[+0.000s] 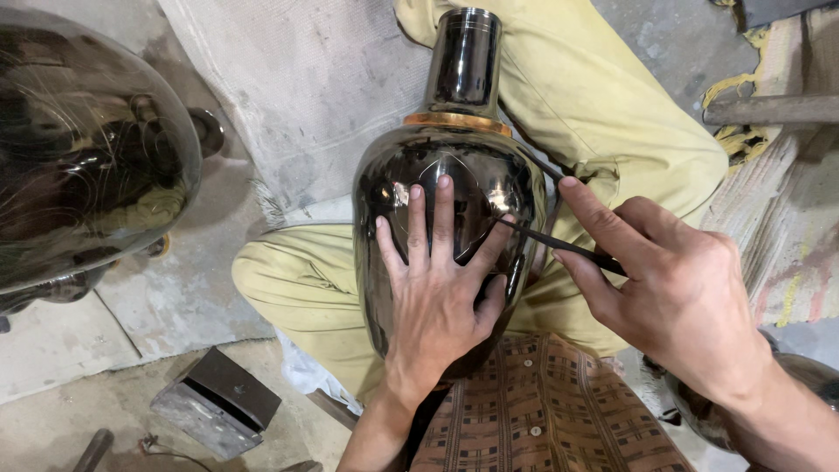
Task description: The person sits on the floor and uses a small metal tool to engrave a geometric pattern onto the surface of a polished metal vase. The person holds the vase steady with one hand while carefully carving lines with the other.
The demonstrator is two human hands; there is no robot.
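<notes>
Left hand (434, 288) flat on vase (446, 218), scribing tool (559, 245) in right hand (673, 297) grip

The left hand (434, 288) lies flat on the dark metal vase (450, 166) and hides the middle of its belly, so the scratched lines under the palm cannot be seen. The lower end of the vase is hidden behind this hand and the checked shirt (542, 411). The thin engraving tool (559, 245) goes into the right hand (677, 301); its back part is covered by the fingers. The big shiny vessel (83, 149) is cut by the left edge of the picture. The metal block (217, 400) on the floor has small things near it, too small to tell.
</notes>
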